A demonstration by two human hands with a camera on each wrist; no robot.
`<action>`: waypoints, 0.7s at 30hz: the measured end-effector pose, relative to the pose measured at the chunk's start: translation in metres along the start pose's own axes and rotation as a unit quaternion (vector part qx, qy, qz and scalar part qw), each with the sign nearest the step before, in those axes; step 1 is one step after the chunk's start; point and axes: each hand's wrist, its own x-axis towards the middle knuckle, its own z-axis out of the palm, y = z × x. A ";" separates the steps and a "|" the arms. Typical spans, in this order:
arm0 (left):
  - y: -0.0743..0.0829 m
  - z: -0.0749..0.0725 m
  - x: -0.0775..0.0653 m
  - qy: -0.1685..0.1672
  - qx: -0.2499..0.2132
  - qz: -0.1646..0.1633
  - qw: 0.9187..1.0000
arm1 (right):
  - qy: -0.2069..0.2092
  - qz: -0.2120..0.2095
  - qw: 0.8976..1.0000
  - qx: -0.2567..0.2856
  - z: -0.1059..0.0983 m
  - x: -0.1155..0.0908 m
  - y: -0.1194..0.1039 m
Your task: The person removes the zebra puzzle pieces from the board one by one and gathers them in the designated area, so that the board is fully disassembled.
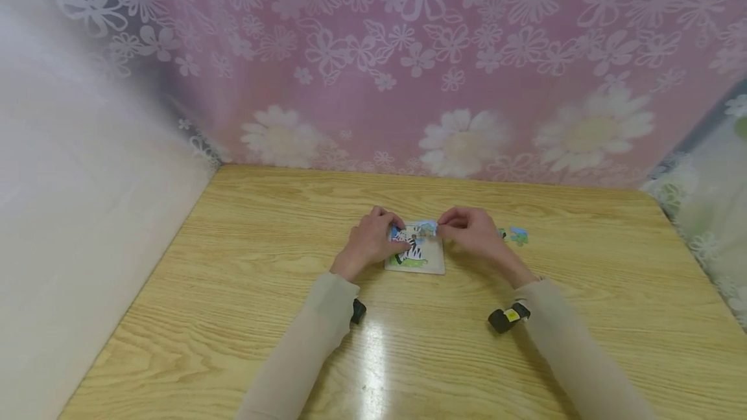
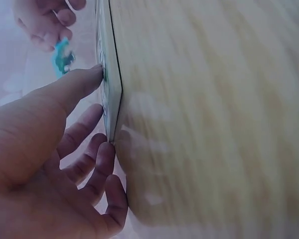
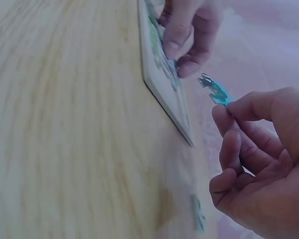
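A small square puzzle board with a zebra picture lies flat on the table, part of its pale base showing. My left hand holds it at the left side, thumb on the picture and fingers at the edge. In the right wrist view, my right hand pinches a blue-and-green puzzle piece between thumb and index finger. That hand is at the board's upper right corner, the piece raised above the board's face. The left wrist view also shows the pinched piece.
Right of the board lie loose puzzle pieces, one blue and green and another partly hidden by my right hand. The wooden table meets a pink flowered cloth behind and a white cloth at left.
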 end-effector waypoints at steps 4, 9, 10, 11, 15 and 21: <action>-0.003 -0.001 0.000 -0.012 -0.007 0.011 1.000 | 0.008 -0.017 1.000 -0.004 -0.012 -0.007 0.005; -0.006 -0.006 0.000 -0.037 -0.039 0.024 0.998 | 0.021 -0.024 0.999 -0.009 -0.026 -0.018 0.009; -0.007 -0.007 0.000 -0.041 -0.042 0.025 0.998 | 0.024 -0.022 0.999 -0.010 -0.029 -0.021 0.009; -0.007 -0.008 -0.001 -0.044 -0.046 0.026 0.998 | 0.026 -0.020 0.999 -0.012 -0.032 -0.023 0.010; -0.008 -0.009 -0.002 -0.050 -0.049 0.025 0.997 | 0.036 -0.016 0.999 -0.023 -0.040 -0.033 0.012; -0.005 -0.008 -0.004 -0.046 -0.050 0.022 0.997 | 0.030 -0.016 0.999 -0.033 -0.050 -0.044 0.023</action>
